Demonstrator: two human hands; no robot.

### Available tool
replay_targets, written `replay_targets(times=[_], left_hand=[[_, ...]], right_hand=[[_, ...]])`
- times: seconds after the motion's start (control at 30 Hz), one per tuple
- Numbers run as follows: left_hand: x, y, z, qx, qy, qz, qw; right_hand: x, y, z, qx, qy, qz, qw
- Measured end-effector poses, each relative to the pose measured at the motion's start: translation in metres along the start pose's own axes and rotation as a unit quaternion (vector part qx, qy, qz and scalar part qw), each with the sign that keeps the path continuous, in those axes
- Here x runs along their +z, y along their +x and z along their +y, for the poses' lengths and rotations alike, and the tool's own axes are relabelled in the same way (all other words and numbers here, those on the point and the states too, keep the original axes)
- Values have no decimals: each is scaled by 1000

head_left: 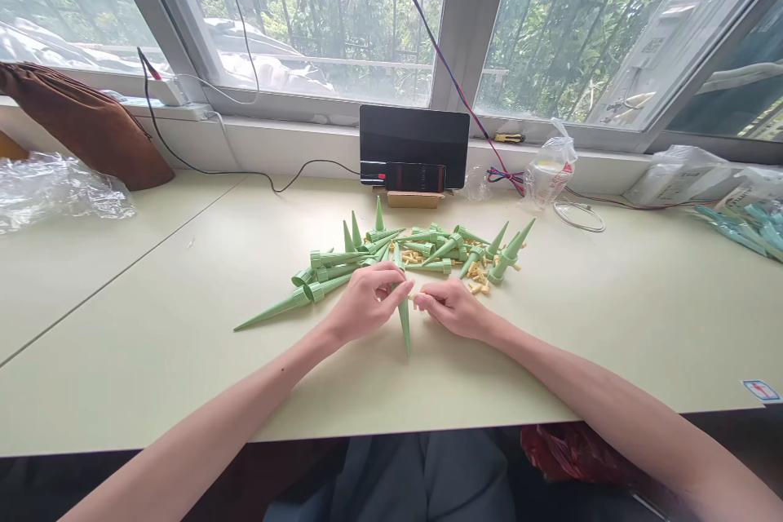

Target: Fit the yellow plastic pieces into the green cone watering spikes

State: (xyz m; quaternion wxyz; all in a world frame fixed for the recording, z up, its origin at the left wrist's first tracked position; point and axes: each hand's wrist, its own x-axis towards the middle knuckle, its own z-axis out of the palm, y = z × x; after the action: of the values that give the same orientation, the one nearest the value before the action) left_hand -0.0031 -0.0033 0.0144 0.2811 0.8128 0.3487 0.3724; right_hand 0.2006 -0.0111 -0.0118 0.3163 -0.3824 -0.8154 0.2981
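My left hand [373, 298] is closed around a green plastic watering spike [404, 330], whose tip points down toward me. Close by on the right, my right hand [456, 307] pinches a small yellow plastic piece [415, 303] against the spike's side; the exact contact is too small to make out. Beyond both hands lies a heap of similar green spikes [342, 258], some standing on their caps and others on their sides. Loose yellow pieces [480, 284] are scattered at the heap's right. One long spike [272, 311] lies out to the left.
A black tablet [416, 139] leans against the sill, with a phone [416, 177] and a small cardboard box [414, 200] before it. Cables run along the back. A plastic-wrapped cup [547, 175] and a white cable [581, 218] are at right; a brown bag [91, 122] is at left.
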Motion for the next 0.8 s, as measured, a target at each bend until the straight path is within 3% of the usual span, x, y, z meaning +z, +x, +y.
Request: replay_targets(times=[0.47, 0.8], left_hand=[[0, 0, 1, -3, -7, -11, 1000], [0, 1, -1, -42, -11, 17, 999]], right_hand=[[1, 0, 0, -11, -23, -1, 1000], [2, 0, 2, -13, 43, 65, 997]])
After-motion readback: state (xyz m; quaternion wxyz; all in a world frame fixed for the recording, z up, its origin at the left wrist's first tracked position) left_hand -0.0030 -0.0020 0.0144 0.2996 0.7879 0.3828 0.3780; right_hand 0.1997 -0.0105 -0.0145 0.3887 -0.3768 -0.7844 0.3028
